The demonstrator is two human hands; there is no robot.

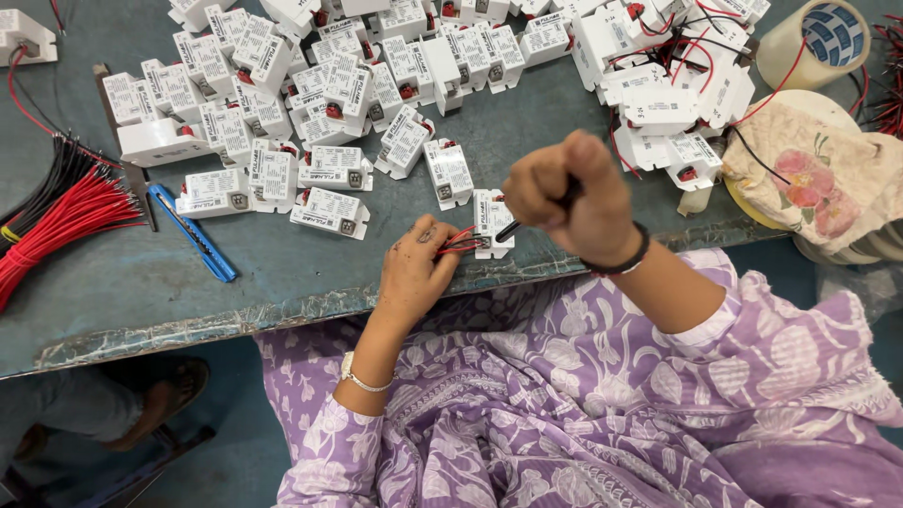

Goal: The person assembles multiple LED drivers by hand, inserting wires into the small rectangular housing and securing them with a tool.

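Head view, looking down at a worn blue-green table (282, 282) scattered with small white plastic modules. One white module (493, 222) sits at the near table edge, right in front of the person. The left hand (417, 271) has its fingers curled loosely, pinching the red wires (458, 243) against the module's side. The right hand (569, 198) is a tight fist clamped around a dark-handled screwdriver (529, 218), its tip angled down at the module. Judged risks: the tip may slip off and jab the left fingers close beside it, or the module, so near the edge, may slide off. A blue utility knife (196, 235) lies well apart to the left.
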